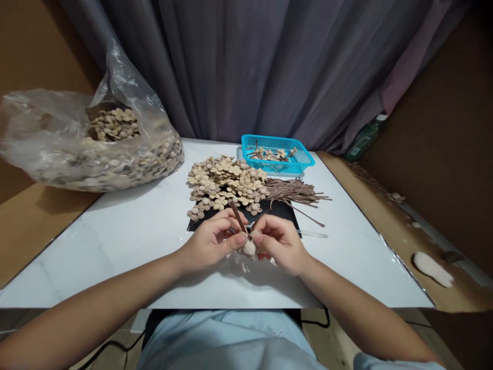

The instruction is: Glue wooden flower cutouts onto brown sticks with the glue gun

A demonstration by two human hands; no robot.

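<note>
Across the white, faintly veined table (115, 241) from where I stand, a clear plastic bag (57, 133) slumps at the left, its mouth gaping over a mass of beige and greyish flower-shaped pieces (113, 123). A loose heap of similar flowers (231, 182) spreads at the middle, partly over a black sheet (283, 211). Behind it, a blue openwork basket (277, 167) holds a few flowers and brown lengths. The person's left hand (213, 239) and right hand (283, 244), fingers curled, pinch one small piece (249, 248) between them above the table's near part: cream-coloured, lumpy, partly hidden by fingers. Beside it a brown strip (238, 217) leans up and leftward.
</note>
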